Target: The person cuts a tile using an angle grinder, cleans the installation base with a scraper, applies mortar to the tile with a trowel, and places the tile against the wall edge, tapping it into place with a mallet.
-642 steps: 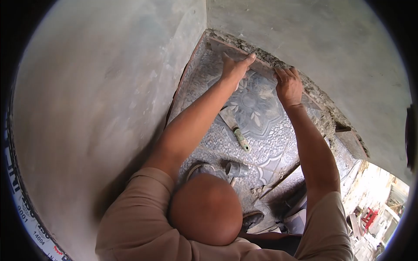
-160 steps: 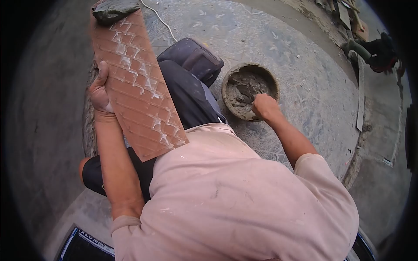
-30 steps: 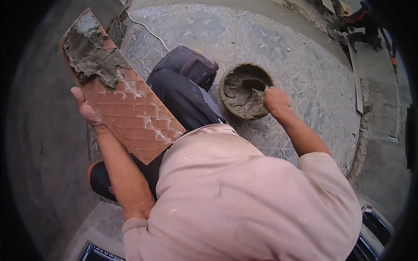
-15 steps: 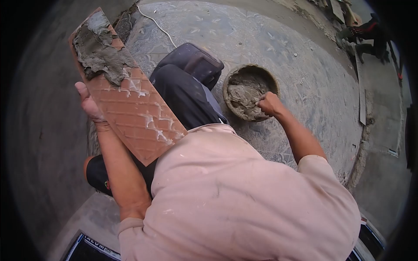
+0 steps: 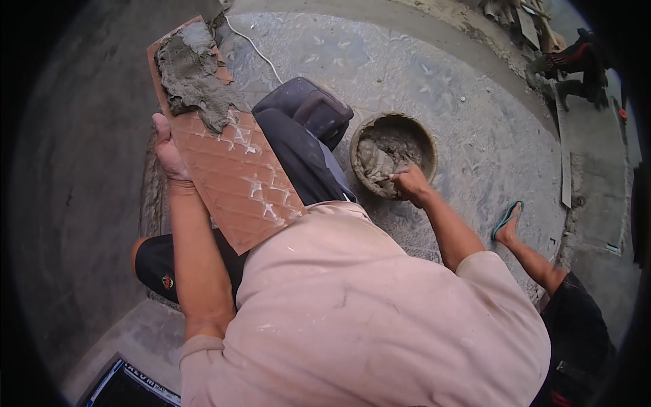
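Observation:
My left hand supports a long terracotta tile at its left edge, thumb showing and the other fingers hidden beneath. The ridged back of the tile faces up, and its near end rests against my shirt. Wet grey mortar is heaped on the far end, with thin whitish smears lower down. On the right, my right hand is closed at the near rim of a round bucket of mortar. It grips what looks like a trowel, mostly hidden by the hand and coated in mortar.
A person's leg in a green flip-flop stands to the right. Another person in dark clothes is at the upper right, near boards. A white cable crosses the dusty patterned floor. My bent knee lies between tile and bucket.
The tile and my left hand have shifted right in view. My right hand sits slightly lower and further left at the bucket. A person's leg has come into view at the right.

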Motion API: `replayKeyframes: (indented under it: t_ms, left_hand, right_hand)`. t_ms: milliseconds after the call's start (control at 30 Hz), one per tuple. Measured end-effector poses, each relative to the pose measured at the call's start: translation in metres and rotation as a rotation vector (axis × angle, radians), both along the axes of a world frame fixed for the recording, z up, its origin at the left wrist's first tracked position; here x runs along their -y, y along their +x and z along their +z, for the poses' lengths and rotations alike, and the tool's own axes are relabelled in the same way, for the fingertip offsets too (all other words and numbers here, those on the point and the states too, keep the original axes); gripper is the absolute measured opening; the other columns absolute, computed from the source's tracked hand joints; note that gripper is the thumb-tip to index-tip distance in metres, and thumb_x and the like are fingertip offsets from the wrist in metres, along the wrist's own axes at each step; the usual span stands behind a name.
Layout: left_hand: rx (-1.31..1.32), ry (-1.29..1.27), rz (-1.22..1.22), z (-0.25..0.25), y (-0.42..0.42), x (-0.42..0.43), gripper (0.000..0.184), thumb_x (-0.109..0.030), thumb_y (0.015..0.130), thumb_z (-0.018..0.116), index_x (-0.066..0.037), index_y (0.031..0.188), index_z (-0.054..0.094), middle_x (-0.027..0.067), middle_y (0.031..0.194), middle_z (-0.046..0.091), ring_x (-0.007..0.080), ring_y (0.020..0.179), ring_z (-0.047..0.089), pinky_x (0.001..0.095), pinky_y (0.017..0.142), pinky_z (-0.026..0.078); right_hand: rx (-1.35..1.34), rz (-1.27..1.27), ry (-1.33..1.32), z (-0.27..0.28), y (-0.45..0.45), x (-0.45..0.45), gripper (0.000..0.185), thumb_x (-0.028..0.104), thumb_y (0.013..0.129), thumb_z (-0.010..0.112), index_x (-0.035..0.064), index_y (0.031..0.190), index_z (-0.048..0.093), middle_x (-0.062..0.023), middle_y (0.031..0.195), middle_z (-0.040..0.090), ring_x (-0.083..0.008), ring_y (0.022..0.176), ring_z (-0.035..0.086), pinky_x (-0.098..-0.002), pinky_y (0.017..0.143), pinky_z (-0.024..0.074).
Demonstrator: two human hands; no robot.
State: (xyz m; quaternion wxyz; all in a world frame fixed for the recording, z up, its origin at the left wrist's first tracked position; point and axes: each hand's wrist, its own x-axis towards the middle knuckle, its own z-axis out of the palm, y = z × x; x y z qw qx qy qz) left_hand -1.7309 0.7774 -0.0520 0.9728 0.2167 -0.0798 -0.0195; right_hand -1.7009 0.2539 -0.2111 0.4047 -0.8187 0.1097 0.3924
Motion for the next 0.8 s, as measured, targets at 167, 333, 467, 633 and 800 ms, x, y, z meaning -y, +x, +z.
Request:
replayKeyframes:
  t_ms: [167,333,467,633,800]
  left_hand:
    - [0.02,-0.064,-0.182,-0.018,0.017,-0.012,0.062,-0.05,0.107,0.046,-0.005,0.15,0.047,0.0145,0.146,0.057,0.0343,0.131,0.056,0.05,0.111,0.044]
    - [-0.046,-0.114,-0.139,-0.002,0.037,0.025,0.062,-0.049,0.107,0.045,-0.005,0.151,0.044,0.0174,0.145,0.056,0.0366,0.132,0.055,0.0523,0.113,0.044]
    - [-0.048,-0.172,-0.183,0.024,0.045,0.057,0.063,-0.048,0.108,0.04,-0.006,0.154,0.039,0.0185,0.15,0.051,0.0381,0.139,0.049,0.0547,0.118,0.037]
    - [0.037,-0.253,-0.213,0.044,0.05,0.068,0.063,-0.047,0.109,0.037,-0.005,0.156,0.037,0.0195,0.155,0.046,0.0386,0.14,0.047,0.0544,0.119,0.035]
    - [0.104,-0.335,-0.284,0.04,0.063,0.069,0.062,-0.043,0.111,0.034,0.001,0.155,0.035,0.0219,0.156,0.045,0.0391,0.141,0.046,0.0517,0.121,0.033]
  right_hand:
    - [0.059,-0.19,0.203,0.048,-0.037,-0.013,0.023,0.018,0.093,0.067,-0.0028,0.086,0.073,-0.0051,0.067,0.064,-0.015,0.05,0.056,-0.0311,0.047,0.0454]
    - [0.276,-0.118,0.347,0.132,-0.035,-0.021,0.02,0.017,0.095,0.065,-0.0009,0.087,0.07,-0.004,0.072,0.066,-0.0102,0.057,0.058,-0.027,0.05,0.0454]
    - [0.541,-0.14,0.568,0.205,-0.031,-0.072,0.014,0.011,0.094,0.066,-0.002,0.099,0.07,-0.0037,0.078,0.066,-0.01,0.066,0.061,-0.0247,0.06,0.048]
    - [1.199,0.129,0.494,0.23,-0.018,-0.134,0.028,-0.002,0.084,0.075,-0.0052,0.11,0.067,-0.0166,0.099,0.068,-0.0247,0.085,0.069,-0.0321,0.076,0.0548]
    - [1.485,0.276,0.461,0.211,-0.001,-0.164,0.037,-0.007,0.077,0.077,-0.0022,0.112,0.066,-0.0203,0.109,0.068,-0.0362,0.095,0.069,-0.0392,0.082,0.0562]
